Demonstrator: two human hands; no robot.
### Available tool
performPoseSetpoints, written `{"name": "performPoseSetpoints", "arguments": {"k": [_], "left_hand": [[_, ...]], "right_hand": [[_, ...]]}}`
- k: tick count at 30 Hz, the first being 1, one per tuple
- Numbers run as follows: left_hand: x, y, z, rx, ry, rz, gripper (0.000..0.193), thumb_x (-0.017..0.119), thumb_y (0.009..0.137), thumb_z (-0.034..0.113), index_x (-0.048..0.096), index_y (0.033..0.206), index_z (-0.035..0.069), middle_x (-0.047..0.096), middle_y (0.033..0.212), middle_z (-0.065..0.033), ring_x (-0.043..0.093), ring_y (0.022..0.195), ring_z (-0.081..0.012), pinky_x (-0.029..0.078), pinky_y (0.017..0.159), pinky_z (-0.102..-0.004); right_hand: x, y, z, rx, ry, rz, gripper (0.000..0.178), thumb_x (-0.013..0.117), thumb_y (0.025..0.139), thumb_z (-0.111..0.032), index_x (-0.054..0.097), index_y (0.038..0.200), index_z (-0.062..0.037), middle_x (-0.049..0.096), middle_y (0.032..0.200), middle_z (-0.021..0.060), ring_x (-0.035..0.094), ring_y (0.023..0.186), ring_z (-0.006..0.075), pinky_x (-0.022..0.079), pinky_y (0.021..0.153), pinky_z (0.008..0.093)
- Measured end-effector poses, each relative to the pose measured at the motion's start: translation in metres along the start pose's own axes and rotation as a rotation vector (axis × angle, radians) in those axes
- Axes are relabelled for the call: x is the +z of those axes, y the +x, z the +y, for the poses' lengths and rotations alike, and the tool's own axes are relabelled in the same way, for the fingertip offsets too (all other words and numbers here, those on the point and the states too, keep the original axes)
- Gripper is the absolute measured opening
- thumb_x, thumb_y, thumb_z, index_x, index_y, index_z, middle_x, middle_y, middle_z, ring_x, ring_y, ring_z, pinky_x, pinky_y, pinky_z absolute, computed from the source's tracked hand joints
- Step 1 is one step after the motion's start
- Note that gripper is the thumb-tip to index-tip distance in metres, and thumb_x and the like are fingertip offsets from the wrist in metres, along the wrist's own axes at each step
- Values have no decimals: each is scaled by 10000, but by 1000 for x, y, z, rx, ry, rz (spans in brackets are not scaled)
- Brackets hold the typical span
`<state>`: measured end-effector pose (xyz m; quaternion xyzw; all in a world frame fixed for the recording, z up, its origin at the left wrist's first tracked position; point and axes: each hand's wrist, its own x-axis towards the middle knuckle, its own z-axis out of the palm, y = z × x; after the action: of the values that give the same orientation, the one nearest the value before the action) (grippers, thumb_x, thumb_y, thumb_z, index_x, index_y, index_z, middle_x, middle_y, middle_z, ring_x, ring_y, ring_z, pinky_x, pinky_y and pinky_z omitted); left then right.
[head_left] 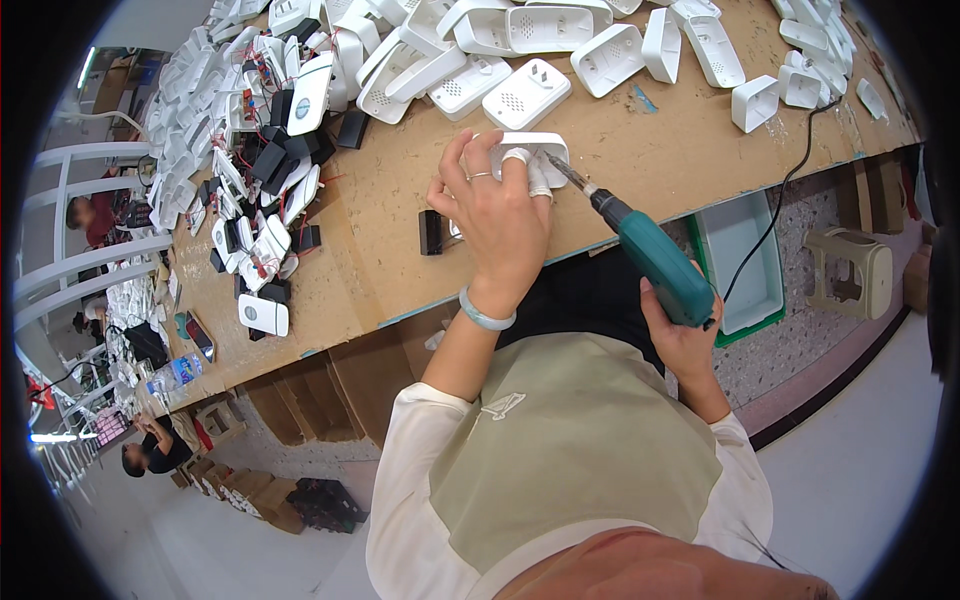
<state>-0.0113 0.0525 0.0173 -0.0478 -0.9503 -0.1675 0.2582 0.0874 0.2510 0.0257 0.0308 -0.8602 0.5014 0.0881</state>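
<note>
White shell [532,139] under the fingers [514,178] of the left hand [502,225]

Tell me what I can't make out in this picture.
Head view:
Inside of the held white shell: partly covered by the left hand.
What the bit touches: tip too small.
Small pale piece: left hand hides part.
Right hand: partly hidden by the green driver.

The scene is bright and even. Long white tube lamps [87,68] glare at left. Soft shadows lie on the brown cardboard-covered counter [345,275]. The teal plastic electric screwdriver [662,264] is clear, but white metal rails [100,150] bend strongly near the dark edge, becoming soft.
</note>
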Motion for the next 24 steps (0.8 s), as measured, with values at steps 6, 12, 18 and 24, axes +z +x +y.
{"name": "performPoseSetpoints", "arguments": {"k": [6,12,18,24], "left_hand": [[0,1,0,3,-3,-8,165,730,658,73,648,788,13,572,1228,-129,415,1280,-352,264,969,-514],[2,2,2,-16,-30,-3,160,730,677,67,664,814,16,544,1277,-165,409,1291,-377,259,992,-535],[-4,-7,-17,-65,-207,-87,215,708,719,32,659,922,-14,474,1361,-258,498,1195,-448,418,981,-495],[-35,-27,-34,-137,-541,-120,161,703,768,29,615,886,-37,499,1239,-202,581,1007,-379,488,849,-423]], "right_hand": [[-4,-12,12,10,66,143,191,731,798,5,669,979,14,683,832,90,657,669,165,510,645,266],[-8,-12,11,31,44,180,171,732,799,-1,682,962,4,669,801,94,647,646,166,509,625,278],[-2,-28,27,105,81,190,229,783,842,-73,698,1038,10,724,939,76,680,788,151,536,743,283],[-5,-23,18,169,218,251,271,651,913,19,623,1182,26,694,1064,78,494,598,59,396,525,218]]}}
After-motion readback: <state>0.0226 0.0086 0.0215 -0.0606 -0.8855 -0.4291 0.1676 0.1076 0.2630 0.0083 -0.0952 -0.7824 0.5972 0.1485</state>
